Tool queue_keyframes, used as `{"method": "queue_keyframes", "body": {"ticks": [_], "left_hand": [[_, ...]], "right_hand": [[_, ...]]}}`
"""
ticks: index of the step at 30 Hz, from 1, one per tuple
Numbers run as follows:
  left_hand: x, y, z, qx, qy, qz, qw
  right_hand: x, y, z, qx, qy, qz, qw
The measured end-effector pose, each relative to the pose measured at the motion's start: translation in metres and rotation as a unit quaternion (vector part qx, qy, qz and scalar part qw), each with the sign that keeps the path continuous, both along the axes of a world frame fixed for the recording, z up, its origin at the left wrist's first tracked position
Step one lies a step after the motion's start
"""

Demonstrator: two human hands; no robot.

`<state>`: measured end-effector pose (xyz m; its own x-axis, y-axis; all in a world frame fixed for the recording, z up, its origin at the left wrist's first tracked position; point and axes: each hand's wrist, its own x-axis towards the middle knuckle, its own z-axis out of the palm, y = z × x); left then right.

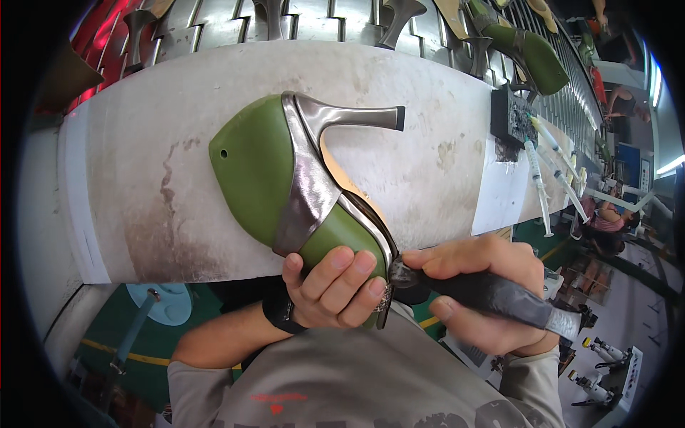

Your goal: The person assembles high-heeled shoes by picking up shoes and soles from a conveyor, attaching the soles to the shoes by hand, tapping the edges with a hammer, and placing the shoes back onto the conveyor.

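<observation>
A high-heeled shoe (312, 197) in shiny pewter is fitted on a green shoe last (253, 171), lying on its side over the bench with its heel pointing right. Around the toe end of the last, my left hand (339, 285) is closed, fingers curled over the green surface. My right hand (492, 285) grips a black-handled tool (492, 296) with a silver-wrapped end. The tool's dark rounded tip rests against the shoe's edge near the toe, beside my left fingertips. What exactly the tip is cannot be made out.
A pale stained bench (399, 164) spans the middle. Behind it, a slatted metal conveyor (214, 28) carries more heeled shoes and a green last (542, 60). At the right edge are a black block (510, 118) and several syringes (539, 182). A blue stool (168, 303) stands lower left.
</observation>
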<state>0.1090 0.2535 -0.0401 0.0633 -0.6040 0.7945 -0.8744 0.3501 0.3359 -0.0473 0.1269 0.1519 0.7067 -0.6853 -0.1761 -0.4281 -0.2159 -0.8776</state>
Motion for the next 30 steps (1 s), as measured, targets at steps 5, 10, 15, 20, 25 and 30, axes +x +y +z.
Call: {"method": "queue_keyframes", "body": {"ticks": [5,10,15,20,25,30], "left_hand": [[0.001,-0.001,-0.001,-0.014,-0.007,0.004,1.0],[0.002,-0.002,-0.003,-0.017,-0.013,0.004,1.0],[-0.001,-0.003,-0.003,-0.019,-0.004,0.009,1.0],[-0.005,-0.009,-0.006,-0.045,-0.007,0.029,0.999],[-0.004,-0.003,-0.003,-0.029,0.017,0.008,0.999],[0.004,0.003,0.001,-0.009,-0.011,-0.007,1.0]], "right_hand": [[0.009,-0.019,0.02,0.214,0.118,-0.073,0.967],[0.023,-0.044,0.014,0.229,0.132,-0.074,0.962],[0.037,-0.063,0.002,0.225,0.122,-0.058,0.965],[0.047,-0.07,-0.01,0.214,0.102,-0.053,0.97],[0.051,-0.052,-0.041,0.18,-0.036,-0.093,0.979],[0.067,-0.037,-0.053,0.069,-0.118,-0.122,0.983]]}}
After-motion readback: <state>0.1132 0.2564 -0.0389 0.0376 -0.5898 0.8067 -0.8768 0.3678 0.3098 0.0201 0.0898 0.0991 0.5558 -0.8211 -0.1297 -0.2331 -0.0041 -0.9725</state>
